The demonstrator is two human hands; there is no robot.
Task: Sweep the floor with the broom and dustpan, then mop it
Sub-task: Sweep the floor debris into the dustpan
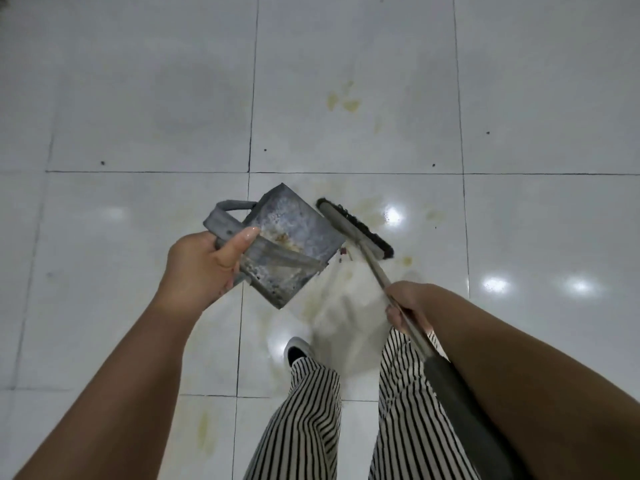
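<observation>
My left hand [204,265] grips the handle of a worn grey metal dustpan [294,237], held tilted above the floor with some yellowish dirt inside it. My right hand [408,306] is closed around the grey handle of the broom [353,230]. The broom's black bristle head rests on the white tiled floor [138,98] just right of the dustpan's edge. A few small bits of debris [343,252] lie between the dustpan and the broom head. No mop is in view.
Yellowish stains [343,102] mark the tile ahead and around the broom. Small dark specks [102,163] dot the floor. My striped trousers [304,427] and a white shoe [298,349] stand just below the dustpan. Ceiling lights reflect on the tiles at right.
</observation>
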